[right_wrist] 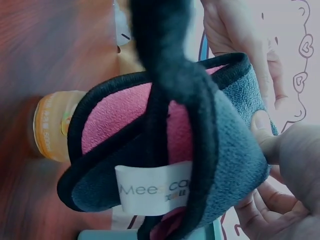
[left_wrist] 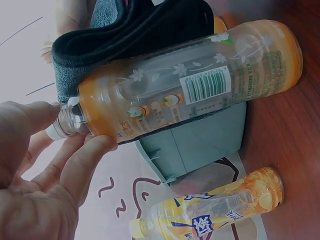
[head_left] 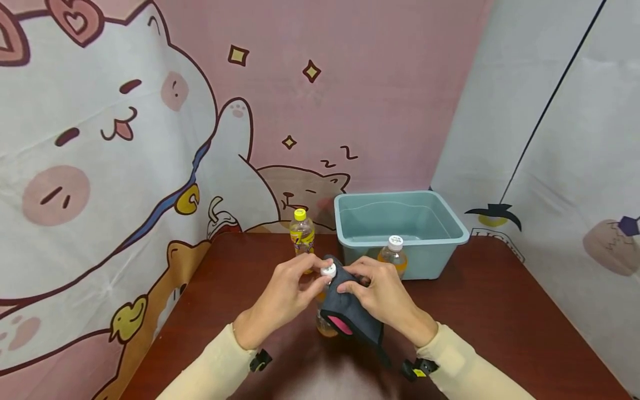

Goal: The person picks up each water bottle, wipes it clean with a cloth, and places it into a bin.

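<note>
A clear bottle of orange drink (head_left: 326, 325) with a white cap (head_left: 328, 270) stands on the dark red table (head_left: 500, 311), close in front of me. My left hand (head_left: 310, 272) pinches its neck just below the cap; the left wrist view shows the fingertips (left_wrist: 95, 145) on the neck of the bottle (left_wrist: 200, 90). My right hand (head_left: 357, 280) grips a dark grey cloth with pink lining (head_left: 350, 316) and holds it against the bottle's side. In the right wrist view the cloth (right_wrist: 235, 150) folds over, with a white tag (right_wrist: 155, 187), and hides most of the bottle (right_wrist: 50, 125).
A yellow-capped bottle (head_left: 302, 233) stands at the back of the table, left of a teal plastic tub (head_left: 440, 244). Another white-capped bottle (head_left: 393, 253) stands against the tub's front. Cartoon-printed sheets hang behind and at both sides.
</note>
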